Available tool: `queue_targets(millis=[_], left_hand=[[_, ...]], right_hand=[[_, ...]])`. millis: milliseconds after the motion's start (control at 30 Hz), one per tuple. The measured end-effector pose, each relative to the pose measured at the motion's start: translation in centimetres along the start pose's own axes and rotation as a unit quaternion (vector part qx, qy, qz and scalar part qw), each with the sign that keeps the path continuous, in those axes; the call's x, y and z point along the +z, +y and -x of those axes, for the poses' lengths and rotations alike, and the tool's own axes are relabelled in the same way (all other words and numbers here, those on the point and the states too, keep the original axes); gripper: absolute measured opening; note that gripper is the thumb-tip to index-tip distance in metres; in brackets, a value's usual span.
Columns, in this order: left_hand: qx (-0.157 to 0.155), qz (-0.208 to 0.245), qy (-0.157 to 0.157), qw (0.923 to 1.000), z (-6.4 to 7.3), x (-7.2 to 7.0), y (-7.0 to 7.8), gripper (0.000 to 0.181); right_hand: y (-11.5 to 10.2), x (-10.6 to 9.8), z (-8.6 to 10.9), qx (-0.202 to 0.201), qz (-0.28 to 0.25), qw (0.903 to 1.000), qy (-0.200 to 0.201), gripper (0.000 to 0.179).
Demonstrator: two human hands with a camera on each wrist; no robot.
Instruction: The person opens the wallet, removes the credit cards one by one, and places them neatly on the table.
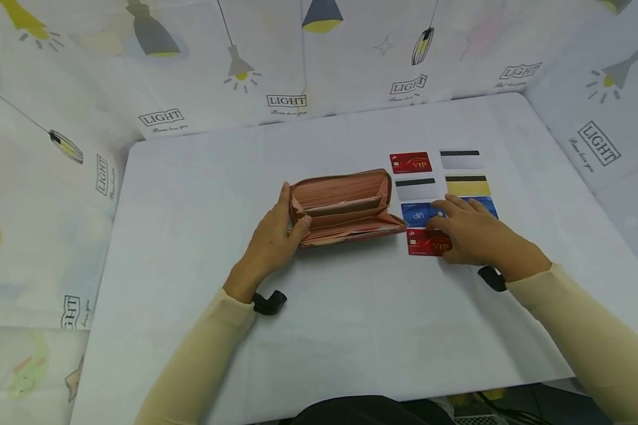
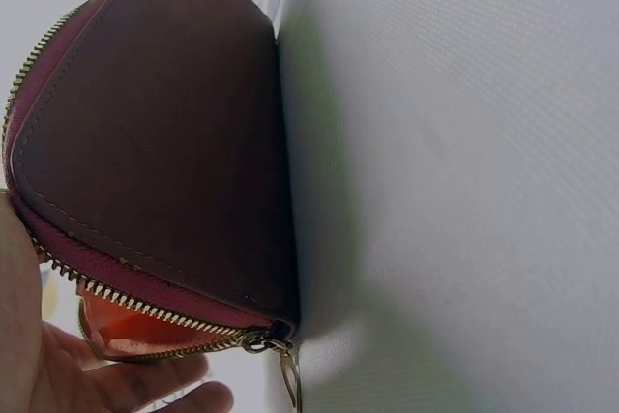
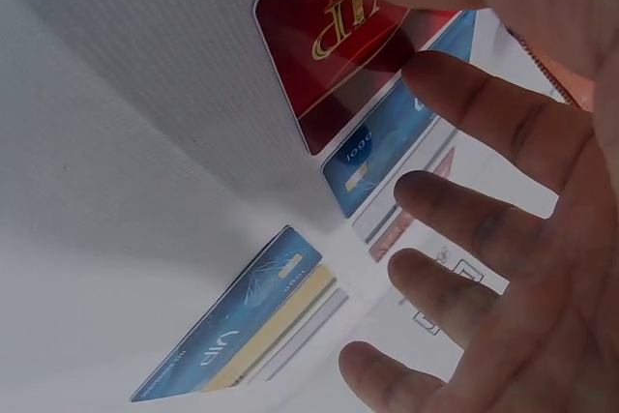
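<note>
An unzipped pink long wallet [image 1: 345,192] stands on the white table, its pleated card slots facing up. My left hand [image 1: 271,242] grips its left end, the thumb over the near edge; the left wrist view shows its brown outer side and brass zipper [image 2: 145,302]. My right hand [image 1: 475,236] reaches over a red VIP card [image 1: 424,242], the nearest in the left column. In the right wrist view, thumb and index finger lie at that card's edges, and the other fingers extend loosely. Just beyond it is a blue VIP card [image 1: 413,215], partly covered by the fingers.
Farther up the left column lie a white card with a black stripe [image 1: 416,190] and another red VIP card [image 1: 410,162]. The right column has a silver striped card [image 1: 460,160], a yellow striped card [image 1: 468,186] and a blue card [image 1: 488,205]. Patterned cloth [image 1: 218,112] hangs behind the table.
</note>
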State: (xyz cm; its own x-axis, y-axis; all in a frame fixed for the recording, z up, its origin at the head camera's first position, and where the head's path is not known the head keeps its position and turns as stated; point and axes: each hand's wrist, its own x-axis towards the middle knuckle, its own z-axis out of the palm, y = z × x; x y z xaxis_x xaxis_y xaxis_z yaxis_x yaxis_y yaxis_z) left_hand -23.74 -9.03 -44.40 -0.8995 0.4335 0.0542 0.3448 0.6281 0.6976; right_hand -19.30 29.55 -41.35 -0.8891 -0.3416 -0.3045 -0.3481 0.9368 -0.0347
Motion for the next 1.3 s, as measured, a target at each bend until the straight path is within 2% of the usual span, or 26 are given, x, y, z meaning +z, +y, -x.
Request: queue_targets(millis=[233, 300, 367, 467, 567, 633, 833, 1067, 1167, 1300], left_hand=[[-0.009, -0.003, -0.004, 1.0, 0.0, -0.1, -0.1, 0.083], [-0.01, -0.003, -0.005, 0.9999, 0.0, -0.1, -0.1, 0.083], [-0.011, -0.005, -0.006, 0.9999, 0.0, -0.2, 0.0, 0.083], [-0.011, -0.004, -0.002, 0.9999, 0.1, -0.3, 0.0, 0.083], [-0.014, -0.011, 0.002, 0.9998, 0.2, -0.3, -0.1, 0.082], [-0.015, -0.014, 0.003, 0.9998, 0.2, -0.2, -0.1, 0.082], [-0.019, -0.022, -0.003, 0.9996, 0.3, -0.1, 0.1, 0.084], [-0.021, -0.032, -0.004, 0.9993, 0.2, -0.1, 0.3, 0.085], [-0.023, -0.03, -0.008, 0.9992, 0.2, -0.1, 0.3, 0.086], [-0.024, -0.026, -0.008, 0.9994, 0.2, -0.1, 0.2, 0.086]], right_hand=[[-0.1, -0.2, 0.1, 0.008, -0.03, 0.9995, -0.006, 0.065], [-0.2, -0.7, 0.2, -0.007, -0.059, 0.9978, 0.03, 0.054], [-0.7, -1.5, 0.1, -0.028, -0.094, 0.9913, 0.088, 0.04], [-2.2, -2.9, -0.5, -0.071, -0.131, 0.9705, 0.189, 0.02], [-3.9, -3.8, -1.6, -0.106, -0.141, 0.9563, 0.233, 0.016], [-4.9, -4.1, -2.4, -0.128, -0.135, 0.9543, 0.233, 0.016], [-6.6, -4.1, -4.3, -0.181, -0.097, 0.9581, 0.199, 0.015], [-6.7, -4.3, -4.8, -0.199, -0.078, 0.9643, 0.157, 0.026], [-6.9, -4.4, -4.7, -0.199, -0.06, 0.9655, 0.157, 0.027], [-7.2, -4.2, -4.8, -0.223, -0.042, 0.9546, 0.193, 0.021]])
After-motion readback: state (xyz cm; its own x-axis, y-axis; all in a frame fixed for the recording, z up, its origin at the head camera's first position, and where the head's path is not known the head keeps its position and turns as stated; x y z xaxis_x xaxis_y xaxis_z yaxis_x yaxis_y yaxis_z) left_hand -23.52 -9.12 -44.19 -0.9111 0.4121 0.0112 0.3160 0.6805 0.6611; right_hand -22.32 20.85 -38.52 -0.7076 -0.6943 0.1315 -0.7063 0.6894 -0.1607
